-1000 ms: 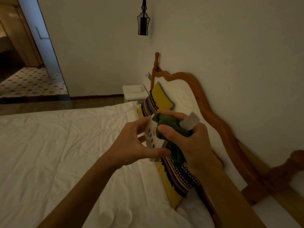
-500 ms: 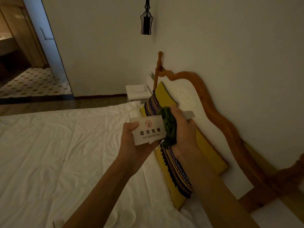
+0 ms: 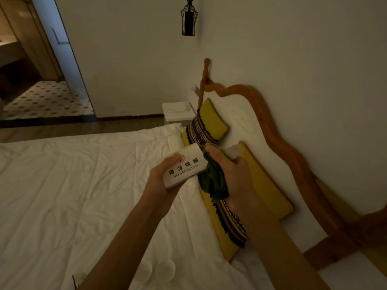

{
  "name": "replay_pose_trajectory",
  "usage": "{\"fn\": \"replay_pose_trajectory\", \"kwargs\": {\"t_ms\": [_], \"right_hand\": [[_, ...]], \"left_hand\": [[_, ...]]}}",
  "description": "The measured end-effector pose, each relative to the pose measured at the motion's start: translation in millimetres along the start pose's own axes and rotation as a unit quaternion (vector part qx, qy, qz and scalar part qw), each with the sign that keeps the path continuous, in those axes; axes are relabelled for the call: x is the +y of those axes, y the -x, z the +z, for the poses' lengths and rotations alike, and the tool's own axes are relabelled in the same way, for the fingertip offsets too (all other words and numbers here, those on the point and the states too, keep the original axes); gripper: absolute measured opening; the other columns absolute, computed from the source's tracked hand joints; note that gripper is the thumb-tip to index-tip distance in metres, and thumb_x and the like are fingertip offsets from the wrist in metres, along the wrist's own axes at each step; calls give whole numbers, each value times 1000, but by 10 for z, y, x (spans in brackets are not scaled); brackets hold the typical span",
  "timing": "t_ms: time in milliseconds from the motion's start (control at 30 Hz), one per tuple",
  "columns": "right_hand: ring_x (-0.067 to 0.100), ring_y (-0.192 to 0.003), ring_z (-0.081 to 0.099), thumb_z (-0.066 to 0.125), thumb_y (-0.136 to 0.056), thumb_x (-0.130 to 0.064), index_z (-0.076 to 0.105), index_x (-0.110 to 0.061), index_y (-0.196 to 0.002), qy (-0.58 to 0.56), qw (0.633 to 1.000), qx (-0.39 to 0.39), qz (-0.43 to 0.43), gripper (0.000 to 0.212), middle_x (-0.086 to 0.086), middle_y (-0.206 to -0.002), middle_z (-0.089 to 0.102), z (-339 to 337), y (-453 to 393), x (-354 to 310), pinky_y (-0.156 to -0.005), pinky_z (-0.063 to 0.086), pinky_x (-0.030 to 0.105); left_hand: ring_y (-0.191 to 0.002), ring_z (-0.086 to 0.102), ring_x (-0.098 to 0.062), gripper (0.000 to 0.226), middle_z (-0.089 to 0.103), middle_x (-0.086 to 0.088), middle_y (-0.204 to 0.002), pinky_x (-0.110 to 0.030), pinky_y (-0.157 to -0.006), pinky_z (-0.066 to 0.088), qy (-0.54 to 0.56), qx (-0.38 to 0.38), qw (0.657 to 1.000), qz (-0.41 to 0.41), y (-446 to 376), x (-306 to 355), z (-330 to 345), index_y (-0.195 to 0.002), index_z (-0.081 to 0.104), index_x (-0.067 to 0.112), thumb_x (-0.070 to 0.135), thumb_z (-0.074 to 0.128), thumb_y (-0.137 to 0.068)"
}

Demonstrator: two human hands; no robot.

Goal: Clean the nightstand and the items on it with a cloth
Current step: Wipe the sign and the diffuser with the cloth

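Since half a second ago, both hands have drifted slightly right and the no-smoking sign [image 3: 184, 167] has tilted, its right end now higher. Left hand [image 3: 162, 181] grasps the sign from below, thumb on its front face. Right hand [image 3: 232, 174] clutches the green cloth [image 3: 212, 181], bunched against the sign's right end, over the white bed [image 3: 73, 185]. Yellow patterned pillows [image 3: 209, 124] lean on the wooden headboard [image 3: 278, 132]. A white nightstand [image 3: 178, 111] stands beyond the bed's far side.
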State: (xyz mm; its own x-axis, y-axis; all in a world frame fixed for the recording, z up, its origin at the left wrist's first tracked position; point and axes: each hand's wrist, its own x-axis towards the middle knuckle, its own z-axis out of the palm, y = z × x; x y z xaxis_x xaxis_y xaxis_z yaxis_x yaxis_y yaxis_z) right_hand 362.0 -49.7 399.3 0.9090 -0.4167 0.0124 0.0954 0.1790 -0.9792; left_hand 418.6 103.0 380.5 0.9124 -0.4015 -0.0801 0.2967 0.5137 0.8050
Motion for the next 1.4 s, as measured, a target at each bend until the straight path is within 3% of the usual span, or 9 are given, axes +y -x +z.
{"fn": "replay_pose_trajectory", "kwargs": {"t_ms": [167,300,467,567,667,900,1100,1233,1400], "right_hand": [[25,-65,74,79,-79,-42,78,-28,-99,-63,995,72,-40,24,6,-83,78,127,72,214,-55,59,35],[27,-79,77,72,-89,-45,75,-26,-101,-86,979,176,-53,22,5,-91,78,86,-56,143,-64,64,44],[25,-71,75,72,-89,-43,75,-23,-100,30,994,87,-52,22,5,-86,78,-89,-83,20,-60,61,39],[19,-75,75,74,-88,-42,74,-34,-110,37,998,39,-44,24,2,-92,78,-90,-11,30,-62,61,39],[14,-56,68,74,-89,-40,74,-46,-103,28,997,16,-71,16,5,-77,76,-42,126,197,-48,56,29],[32,-86,76,66,-93,-44,72,-17,-105,-175,948,266,7,30,12,-99,76,271,94,402,-71,63,47],[32,-79,77,66,-89,-52,73,-19,-96,-186,934,305,29,34,10,-95,76,139,-35,256,-71,63,53],[33,-98,73,68,-89,-48,72,-18,-108,-143,958,250,11,35,10,-107,74,103,-92,144,-84,60,58],[20,-85,76,69,-89,-50,71,-35,-110,-27,987,155,-16,26,-2,-94,76,269,195,537,-67,64,45]], "left_hand": [[-88,74,-20,17,76,-10,-96,-25,-71,59,0,3,1000,9,-46,-70,75,-87,81,20,21,64,-90],[-99,72,-25,25,74,-13,-110,-33,-81,60,-82,-96,991,-34,47,-188,148,-109,75,14,19,72,-84],[-97,74,-25,34,76,-10,-106,-29,-72,60,-161,-109,980,-40,43,-155,186,-112,72,17,14,75,-78],[-95,74,-24,30,76,-9,-107,-30,-70,60,-89,-54,994,-36,-36,-126,210,-112,72,16,13,71,-83],[-92,75,-22,25,77,-8,-105,-31,-69,61,-19,18,999,-20,-130,-50,176,-115,68,14,9,63,-91],[-109,69,-34,34,69,-21,-120,-39,-76,62,83,85,992,-45,112,-513,399,-130,57,1,11,56,-97],[-103,71,-28,40,70,-22,-117,-33,-78,62,129,75,989,-22,266,-655,310,-126,60,4,11,66,-86],[-98,74,-25,40,74,-16,-112,-34,-75,61,114,62,991,-19,215,-581,203,-116,65,8,15,72,-77],[-96,73,-21,26,76,-5,-102,-32,-77,60,-109,19,994,24,-44,-266,121,-112,71,19,35,64,-92]]}}
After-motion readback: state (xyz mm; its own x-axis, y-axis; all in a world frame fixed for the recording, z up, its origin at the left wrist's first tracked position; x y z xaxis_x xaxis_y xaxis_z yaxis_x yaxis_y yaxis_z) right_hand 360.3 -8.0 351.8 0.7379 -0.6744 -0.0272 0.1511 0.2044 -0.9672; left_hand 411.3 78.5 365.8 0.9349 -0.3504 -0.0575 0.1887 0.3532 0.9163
